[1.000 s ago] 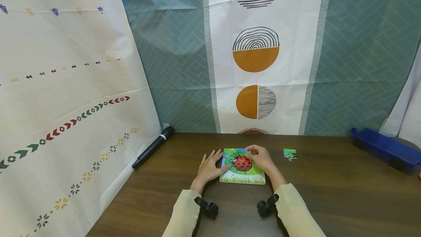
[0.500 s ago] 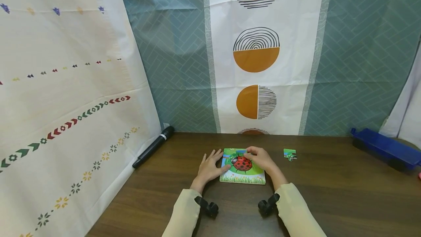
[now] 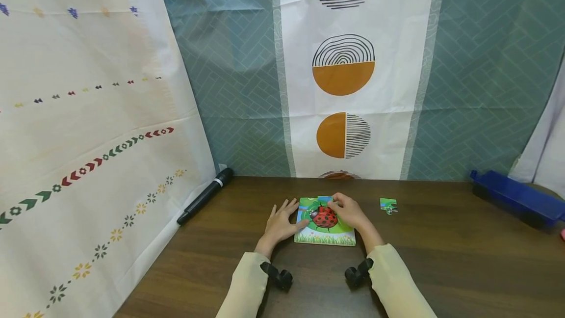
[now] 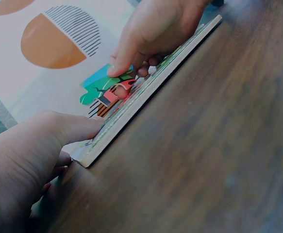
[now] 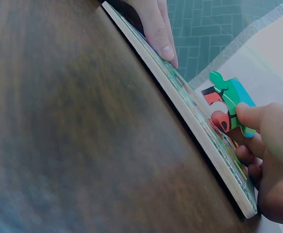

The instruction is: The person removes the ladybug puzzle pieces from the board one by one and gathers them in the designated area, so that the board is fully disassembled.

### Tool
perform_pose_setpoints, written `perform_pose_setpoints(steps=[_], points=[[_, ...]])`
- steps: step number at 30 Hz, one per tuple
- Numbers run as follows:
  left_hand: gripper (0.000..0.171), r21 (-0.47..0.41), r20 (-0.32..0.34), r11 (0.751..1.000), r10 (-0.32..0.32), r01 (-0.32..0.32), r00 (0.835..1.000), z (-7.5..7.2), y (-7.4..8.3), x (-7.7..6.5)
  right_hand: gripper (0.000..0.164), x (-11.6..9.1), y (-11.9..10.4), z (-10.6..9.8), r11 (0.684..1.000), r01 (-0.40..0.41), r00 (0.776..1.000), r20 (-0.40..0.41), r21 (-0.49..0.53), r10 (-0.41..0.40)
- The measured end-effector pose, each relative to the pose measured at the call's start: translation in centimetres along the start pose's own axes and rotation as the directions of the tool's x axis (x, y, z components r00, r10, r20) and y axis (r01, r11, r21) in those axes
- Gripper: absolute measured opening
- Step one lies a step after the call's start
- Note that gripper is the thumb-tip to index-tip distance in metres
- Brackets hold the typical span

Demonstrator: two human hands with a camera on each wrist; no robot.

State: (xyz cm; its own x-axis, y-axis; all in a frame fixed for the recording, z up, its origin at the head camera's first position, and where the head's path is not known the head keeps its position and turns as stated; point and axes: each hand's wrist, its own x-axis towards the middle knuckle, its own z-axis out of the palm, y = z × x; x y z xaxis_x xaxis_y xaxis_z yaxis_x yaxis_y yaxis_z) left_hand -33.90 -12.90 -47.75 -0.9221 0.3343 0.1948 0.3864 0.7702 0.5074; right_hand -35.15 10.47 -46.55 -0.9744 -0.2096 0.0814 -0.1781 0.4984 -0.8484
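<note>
The ladybug jigsaw puzzle (image 3: 324,239) lies flat on the table between the hands. My left hand (image 3: 279,225) rests at its left side, fingers spread, the thumb on the board's surface. Between thumb and fingers my right hand (image 3: 350,211) pinches a jigsaw piece (image 5: 232,96) with green, blue and red on it. In both wrist views this piece (image 4: 90,92) stands tilted up over the board's upper part. The right hand's fingers cover some of the puzzle's upper right area. A second jigsaw piece (image 3: 388,205), green and blue, lies apart on the table to the right.
On the left, a thick black marker-shaped object (image 3: 205,196) lies along the table's edge by the white cloth (image 3: 110,161). A blue plastic tray-like object (image 3: 516,194) stands at the far right. A patterned curtain (image 3: 353,77) hangs behind the brown table (image 3: 441,239).
My right hand has raised the jigsaw piece slightly and tilted it, so its blue edge now shows above the board's top edge. The left hand stays in place.
</note>
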Motion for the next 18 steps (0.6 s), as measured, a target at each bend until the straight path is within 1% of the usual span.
perform_pose_setpoints(steps=[7, 11, 14, 18], points=[[0.069, 0.007, -0.002, 1.000, -0.003, 0.003, 1.000, 0.09, -0.03, 0.10, 0.018, -0.06, -0.22, 0.01, 1.000, -0.001, 1.000, -0.030, 0.018, 0.001], [0.069, 0.004, -0.003, 1.000, 0.005, -0.005, 1.000, 0.14, -0.03, 0.08, 0.016, -0.06, -0.23, 0.05, 0.998, 0.000, 0.998, -0.063, 0.070, 0.004], [0.069, -0.007, -0.003, 1.000, 0.006, -0.006, 1.000, 0.08, 0.03, 0.02, 0.018, 0.04, -0.05, 0.05, 0.994, 0.011, 0.993, -0.115, 0.113, 0.002], [0.069, -0.011, -0.004, 1.000, 0.005, -0.005, 1.000, -0.01, 0.03, -0.04, 0.025, 0.15, 0.17, -0.24, 0.989, 0.025, 0.976, -0.220, 0.147, 0.008]])
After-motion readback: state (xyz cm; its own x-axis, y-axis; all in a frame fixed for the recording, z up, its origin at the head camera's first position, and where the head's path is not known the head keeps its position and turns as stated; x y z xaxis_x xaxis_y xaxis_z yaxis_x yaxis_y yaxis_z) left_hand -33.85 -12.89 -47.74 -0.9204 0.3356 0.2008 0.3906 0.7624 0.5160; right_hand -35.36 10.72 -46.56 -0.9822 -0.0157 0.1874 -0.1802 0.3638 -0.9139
